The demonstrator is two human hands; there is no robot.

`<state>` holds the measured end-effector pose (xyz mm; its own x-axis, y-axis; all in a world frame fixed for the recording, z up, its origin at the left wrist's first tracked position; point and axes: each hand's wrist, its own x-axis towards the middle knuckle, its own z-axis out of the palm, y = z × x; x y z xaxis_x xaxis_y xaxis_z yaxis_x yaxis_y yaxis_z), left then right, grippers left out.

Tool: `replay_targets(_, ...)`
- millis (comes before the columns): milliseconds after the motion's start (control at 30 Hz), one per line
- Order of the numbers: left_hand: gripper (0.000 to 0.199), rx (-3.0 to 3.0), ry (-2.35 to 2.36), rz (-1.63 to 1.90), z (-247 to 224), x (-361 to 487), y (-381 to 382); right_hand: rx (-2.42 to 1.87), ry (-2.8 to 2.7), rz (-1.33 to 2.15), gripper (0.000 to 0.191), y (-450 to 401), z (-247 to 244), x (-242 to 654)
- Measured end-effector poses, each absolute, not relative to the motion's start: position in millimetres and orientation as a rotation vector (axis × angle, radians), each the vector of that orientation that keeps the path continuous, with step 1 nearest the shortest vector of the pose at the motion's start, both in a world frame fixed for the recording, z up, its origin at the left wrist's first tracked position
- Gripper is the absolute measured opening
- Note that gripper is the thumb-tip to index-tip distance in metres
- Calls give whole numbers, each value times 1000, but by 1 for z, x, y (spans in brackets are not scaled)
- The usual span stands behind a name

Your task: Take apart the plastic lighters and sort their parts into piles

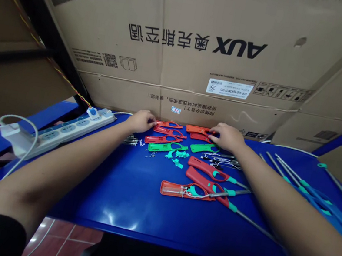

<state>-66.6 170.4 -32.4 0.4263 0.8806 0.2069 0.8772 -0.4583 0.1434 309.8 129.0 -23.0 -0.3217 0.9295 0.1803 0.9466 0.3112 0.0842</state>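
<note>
past the near edge of the blue table [94, 203], a broad stretch of top leaves room between the forearms, up to an opened lighter [181, 193] and two red lighters [202, 179]. beyond lie teal bits [176, 157]. by the far edge, the left hand [141, 121] curls at a red shell [169, 124], the right hand [228, 137] at an orange shell [196, 129]; whether either grips, i cannot tell. cardboard [181, 68] rises close behind.
</note>
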Motion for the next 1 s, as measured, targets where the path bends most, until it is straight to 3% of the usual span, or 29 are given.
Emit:
replay_targets(433, 29, 2649, 1076, 222, -13, -67, 124, -1765, -2431, -277, 32, 141, -17, 309)
replay_targets(700, 41, 2540, 1077, 171, -21, -79, 132, -1739, -2490, -255, 35, 136, -25, 305)
replay_targets(1000, 36, 2495, 1064, 144, -20, -81, 134, -1764, -2523, -243, 28, 141, -20, 299)
